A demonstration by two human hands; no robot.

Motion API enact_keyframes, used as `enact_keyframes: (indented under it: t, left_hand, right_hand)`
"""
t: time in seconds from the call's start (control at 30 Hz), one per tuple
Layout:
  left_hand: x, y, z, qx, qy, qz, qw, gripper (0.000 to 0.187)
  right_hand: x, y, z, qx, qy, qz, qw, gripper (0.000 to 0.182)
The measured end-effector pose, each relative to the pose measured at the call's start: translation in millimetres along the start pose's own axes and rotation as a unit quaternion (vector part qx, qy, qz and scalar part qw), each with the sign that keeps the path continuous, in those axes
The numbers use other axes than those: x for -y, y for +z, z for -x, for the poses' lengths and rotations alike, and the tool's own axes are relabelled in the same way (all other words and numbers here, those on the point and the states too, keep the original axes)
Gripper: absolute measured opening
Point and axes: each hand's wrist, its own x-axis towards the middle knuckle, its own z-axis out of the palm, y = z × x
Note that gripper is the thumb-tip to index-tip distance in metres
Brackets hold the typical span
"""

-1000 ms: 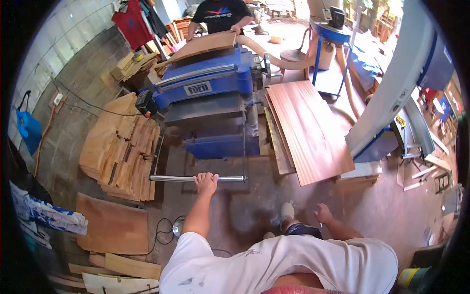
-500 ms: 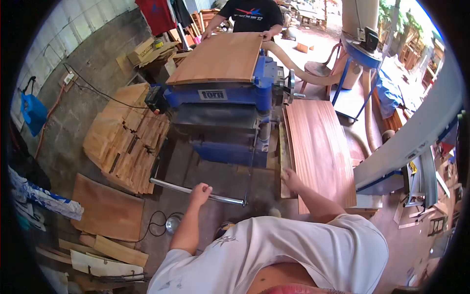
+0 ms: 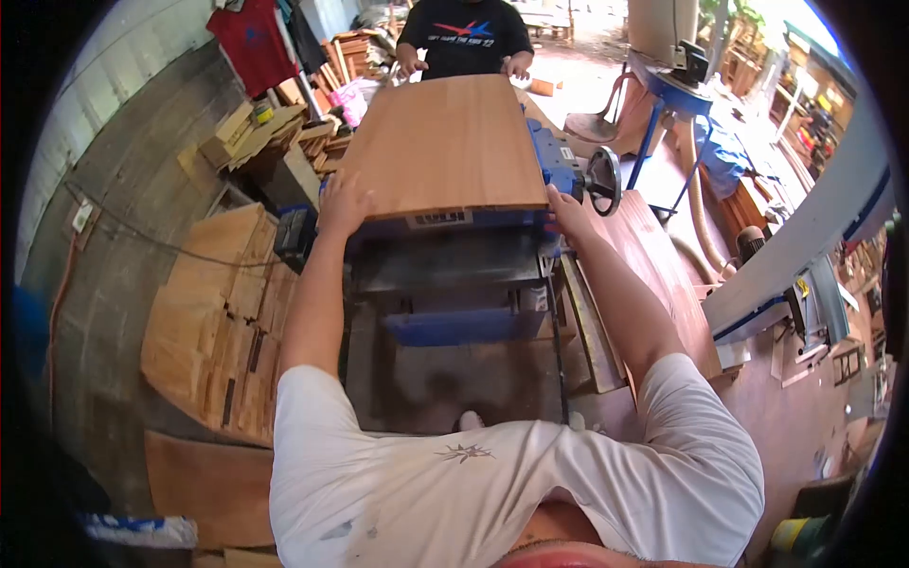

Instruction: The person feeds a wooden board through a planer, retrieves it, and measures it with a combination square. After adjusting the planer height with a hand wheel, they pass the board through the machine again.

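Observation:
A wide wooden panel [image 3: 445,142] lies flat on top of a blue thickness planer [image 3: 559,161], its near end facing me. My left hand [image 3: 347,204] is at the panel's near left corner, fingers over the edge and thumb on the top face. At the near right corner, my right hand [image 3: 570,216] holds the side edge, with its fingertips partly hidden. Across the machine stands a person in a black shirt [image 3: 464,43], both hands near the panel's far end and seemingly off it.
Stacked boards [image 3: 208,312] stand left of the planer. To the right lies another reddish panel [image 3: 653,275] beside the handwheel [image 3: 603,180]. A grey post [image 3: 805,246] slants at the right. The dust collector's blue stand [image 3: 677,90] is farther back.
Both my hands have moved forward and up, from near the roller bar and the side panel onto the top panel. The co-worker's hands have come off the panel's far end.

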Motion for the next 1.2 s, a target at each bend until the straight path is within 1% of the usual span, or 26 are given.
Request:
enact_keyframes:
  t: [0.07, 0.1, 0.13, 0.17, 0.2, 0.23, 0.27, 0.3, 0.33, 0.37, 0.4, 0.47, 0.53, 0.6, 0.63, 0.67, 0.73, 0.77, 0.83, 0.87, 0.93, 0.97, 1.03, 1.1, 1.17, 1.2]
  left_hand:
    - [22.6, 21.3, -27.0, 0.13, -0.063, -0.058, 0.988, 0.068]
    - [28.6, 38.1, -30.1, 0.131, -0.055, -0.056, 0.988, 0.068]
    - [33.0, 60.4, -28.5, 0.189, -0.081, -0.046, 0.977, 0.071]
    - [31.7, 68.7, -27.0, 0.247, -0.107, -0.037, 0.962, 0.075]
    - [34.5, 73.8, -24.1, 0.248, -0.099, -0.035, 0.963, 0.075]
    - [34.0, 69.6, -17.9, 0.238, -0.079, -0.023, 0.968, 0.075]
    - [32.9, 64.7, -13.8, 0.228, -0.061, -0.011, 0.972, 0.074]
    - [31.2, 59.6, -8.3, 0.229, -0.055, -0.01, 0.972, 0.074]
    - [29.7, 53.0, -1.9, 0.246, 0.002, -0.005, 0.969, 0.073]
    - [26.9, 47.9, -2.9, 0.259, 0.059, 0.001, 0.964, 0.072]
    - [22.9, 44.0, -6.8, 0.257, 0.065, 0.001, 0.964, 0.072]
    - [17.1, 42.5, -9.8, 0.29, 0.198, 0.055, 0.935, 0.07]
    - [28.9, 50.0, -29.4, 0.291, 0.206, 0.052, 0.933, 0.07]
    - [60.4, 54.6, -58.6, 0.371, 0.112, -0.003, 0.922, 0.072]
    - [74.4, 56.9, -49.1, 0.295, 0.018, -0.024, 0.955, 0.072]
    - [89.5, 58.7, -34.0, 0.214, -0.076, -0.046, 0.973, 0.072]
    - [122.6, 66.8, -19.0, 0.176, -0.144, 0.086, 0.97, 0.072]
    - [120.2, 61.0, -7.8, 0.176, -0.144, 0.082, 0.97, 0.072]
    - [116.4, 44.4, 14.3, 0.155, -0.217, 0.115, 0.957, 0.065]
    - [118.2, 37.9, 21.8, 0.154, -0.218, 0.11, 0.957, 0.065]
    - [123.2, 23.8, 35.6, 0.23, -0.22, 0.104, 0.942, 0.058]
    - [121.3, 20.0, 43.3, 0.231, -0.22, 0.1, 0.942, 0.058]
    - [116.6, 16.1, 60.5, 0.182, -0.229, 0.096, 0.952, 0.055]
    - [118.7, 13.5, 71.0, 0.191, -0.236, 0.096, 0.948, 0.055]
    - [109.7, 6.5, 78.3, 0.201, -0.242, 0.097, 0.944, 0.055]
    - [105.5, 3.2, 83.3, 0.192, -0.247, 0.089, 0.946, 0.055]
  right_hand:
    - [-0.9, 12.0, -24.7, 0.022, 0.073, -0.037, 0.996, 0.06]
    - [-0.3, 17.4, -31.7, 0.011, 0.091, -0.06, 0.994, 0.051]
    - [0.8, 20.8, -35.4, 0.005, 0.089, -0.061, 0.994, 0.051]
    - [-0.4, 22.9, -36.6, 0.034, 0.1, -0.075, 0.992, 0.046]
    - [-4.1, 23.9, -35.8, 0.063, 0.111, -0.09, 0.988, 0.041]
    - [2.2, 25.1, -25.9, 0.062, 0.104, -0.122, 0.985, 0.034]
    - [2.9, 22.9, -22.1, 0.055, 0.102, -0.125, 0.985, 0.034]
    - [0.4, 17.1, -18.9, 0.077, 0.101, -0.101, 0.987, 0.036]
    - [-3.5, 14.3, -13.0, 0.099, 0.101, -0.077, 0.987, 0.038]
    - [-0.5, 14.1, -4.9, 0.094, 0.099, -0.079, 0.988, 0.038]
    - [1.6, 13.4, 4.8, 0.087, 0.103, -0.067, 0.989, 0.038]
    - [-0.8, 14.4, 30.5, 0.075, 0.113, -0.06, 0.989, 0.038]
    - [-2.2, 12.4, 50.1, 0.069, 0.111, -0.061, 0.99, 0.038]
    - [-2.5, 9.7, 74.2, 0.058, 0.123, -0.051, 0.989, 0.038]
    - [-6.4, 7.4, 85.3, 0.076, 0.116, -0.064, 0.988, 0.037]
    - [-8.3, 5.1, 97.3, 0.094, 0.108, -0.077, 0.987, 0.037]
    - [1.3, 6.0, 125.7, 0.096, 0.115, -0.083, 0.985, 0.036]
    - [3.2, 4.4, 138.5, 0.106, 0.125, -0.089, 0.982, 0.036]
    - [-1.9, -0.5, 160.5, 0.124, 0.129, -0.101, 0.979, 0.034]
    - [-2.5, -3.8, 169.2, 0.128, 0.128, -0.105, 0.978, 0.034]
    - [-1.8, -9.8, 188.1, 0.151, 0.169, -0.117, 0.967, 0.036]
    - [-6.2, -12.6, 195.1, 0.171, 0.163, -0.132, 0.963, 0.037]
    - [-4.3, -15.5, 210.0, 0.166, 0.166, -0.149, 0.961, 0.037]
    - [-8.0, -16.5, 221.7, 0.157, 0.17, -0.167, 0.958, 0.037]
    - [-19.2, -16.9, 228.4, 0.115, 0.152, -0.175, 0.966, 0.039]
    - [-23.5, -17.5, 231.3, 0.111, 0.156, -0.179, 0.965, 0.039]
